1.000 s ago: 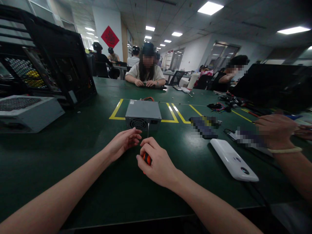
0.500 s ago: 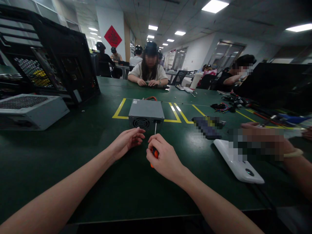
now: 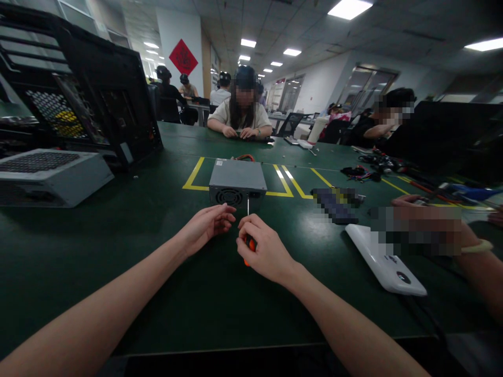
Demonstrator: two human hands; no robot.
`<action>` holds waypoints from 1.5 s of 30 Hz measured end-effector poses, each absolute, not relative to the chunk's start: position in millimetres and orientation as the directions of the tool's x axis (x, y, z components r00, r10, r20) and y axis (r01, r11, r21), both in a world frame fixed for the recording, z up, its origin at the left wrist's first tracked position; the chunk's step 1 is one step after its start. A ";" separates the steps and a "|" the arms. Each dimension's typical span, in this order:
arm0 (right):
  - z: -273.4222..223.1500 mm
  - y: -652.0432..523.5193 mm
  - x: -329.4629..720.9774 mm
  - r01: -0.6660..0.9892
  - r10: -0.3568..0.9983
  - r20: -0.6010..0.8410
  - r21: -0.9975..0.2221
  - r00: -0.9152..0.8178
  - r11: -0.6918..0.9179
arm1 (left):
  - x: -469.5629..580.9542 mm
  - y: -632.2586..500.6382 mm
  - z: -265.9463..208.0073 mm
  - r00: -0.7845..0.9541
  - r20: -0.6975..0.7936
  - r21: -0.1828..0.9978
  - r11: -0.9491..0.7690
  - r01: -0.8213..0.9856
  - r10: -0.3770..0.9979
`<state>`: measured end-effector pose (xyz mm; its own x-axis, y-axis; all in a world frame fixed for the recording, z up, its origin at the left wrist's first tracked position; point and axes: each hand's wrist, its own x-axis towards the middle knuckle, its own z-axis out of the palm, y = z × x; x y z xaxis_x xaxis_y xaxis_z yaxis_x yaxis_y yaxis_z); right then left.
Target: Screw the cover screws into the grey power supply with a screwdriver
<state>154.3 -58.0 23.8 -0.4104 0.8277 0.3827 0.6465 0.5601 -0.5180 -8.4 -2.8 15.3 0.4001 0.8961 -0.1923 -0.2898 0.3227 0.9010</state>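
Observation:
A grey computer power supply [image 3: 238, 175] sits on the green table, its fan grille and socket facing me and red wires behind it. My right hand [image 3: 265, 248] is wrapped round the orange and black handle of a screwdriver [image 3: 248, 208]. The thin shaft points away from me, its tip at the power supply's near face, between fan grille and socket; whether it touches, I cannot tell. Just left of it my left hand [image 3: 208, 225] hovers before the power supply with fingers loosely curved and apart, holding nothing.
A black computer case [image 3: 129, 110] stands at the left, beside another grey power supply [image 3: 55, 175]. To the right lie a white device [image 3: 387, 262], blurred parts and cables [image 3: 361, 173]. A co-worker's arm [image 3: 479, 262] reaches in from the right. Another person [image 3: 239, 112] sits opposite.
The screwdriver's tip has shifted slightly left across the power supply's near face, away from the socket. My left hand stays nearly where it was, and the view has shifted a little.

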 end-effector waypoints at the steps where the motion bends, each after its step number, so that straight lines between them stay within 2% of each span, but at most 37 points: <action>1: 23.5 -57.3 154.4 0.644 0.828 0.382 -0.521 -0.410 0.559 | -8.6 -2.7 15.0 0.401 -0.190 0.902 0.321 -0.289 0.896; 18: 20.1 -50.6 156.6 0.587 0.814 0.425 -0.564 -0.397 0.581 | -8.2 -2.4 13.9 0.403 -0.179 0.905 0.311 -0.290 0.897; 23: 16.1 -47.6 157.1 0.530 0.828 0.426 -0.636 -0.363 0.560 | -8.1 -1.2 13.5 0.409 -0.173 0.908 0.307 -0.287 0.896; 25: 12.4 -46.0 156.2 0.447 0.863 0.389 -0.740 -0.324 0.501 | -8.3 -1.8 14.0 0.410 -0.172 0.908 0.305 -0.286 0.896; 29: 6.9 -43.8 151.9 0.173 0.952 0.200 -0.954 -0.232 0.243 | -8.6 -3.1 14.7 0.404 -0.171 0.911 0.300 -0.282 0.899; 32: 8.6 -44.8 148.4 0.059 0.981 0.126 -0.989 -0.151 0.136 | -8.4 -3.0 14.6 0.398 -0.177 0.914 0.300 -0.273 0.900; 38: 16.6 -46.8 147.7 -0.151 0.997 0.048 -0.987 0.061 0.057 | -7.5 -1.5 11.7 0.393 -0.178 0.930 0.285 -0.233 0.902; 40: 17.3 -45.4 149.0 -0.234 0.990 -0.040 -0.972 0.135 -0.007 | -7.3 -1.8 9.1 0.360 -0.126 0.967 0.195 -0.163 0.924; 42: 16.9 -43.4 150.2 -0.297 0.974 -0.136 -0.952 0.179 -0.078 | -7.0 -3.0 6.8 0.291 0.020 1.000 -0.023 0.008 0.956; 43: 16.5 -42.4 150.5 -0.317 0.966 -0.177 -0.942 0.189 -0.110 | -6.9 -3.8 6.2 0.255 0.133 0.976 -0.171 0.132 0.958; 45: 15.8 -40.8 150.4 -0.349 0.953 -0.245 -0.921 0.177 -0.172 | -6.1 -4.9 6.6 0.229 0.382 0.809 -0.444 0.386 0.895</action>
<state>150.4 -40.8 15.8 0.1770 0.9531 -0.2454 -0.3486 -0.1725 -0.9213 -6.1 -4.9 6.6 0.2293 0.8952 0.3821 0.3859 -0.4440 0.8086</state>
